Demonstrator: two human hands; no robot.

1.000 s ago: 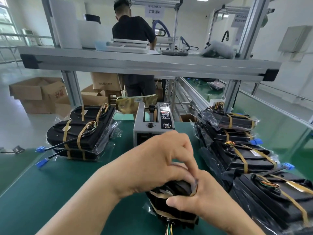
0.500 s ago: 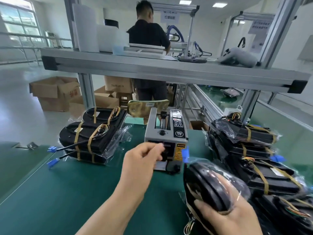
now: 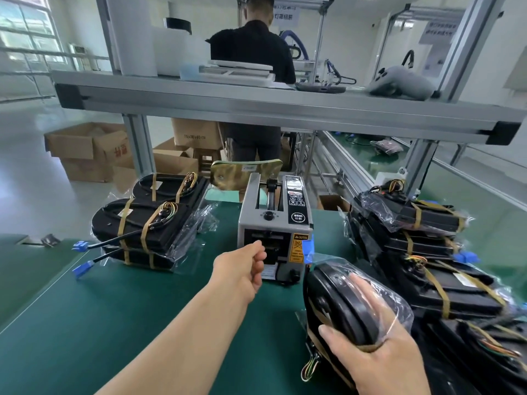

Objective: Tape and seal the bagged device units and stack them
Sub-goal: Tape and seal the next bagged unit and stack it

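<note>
1. The left hand has curled fingers at the outlet of the tape dispenser, mid-desk toward the far edge; if it pinches a strip, I cannot tell.
2. The right hand grips the bagged unit, tilted on edge by the near right side of the desk.
3. Pull the strip straight out, not sideways.
4. Fold the loose bag flat under the fingers before taping.
</note>
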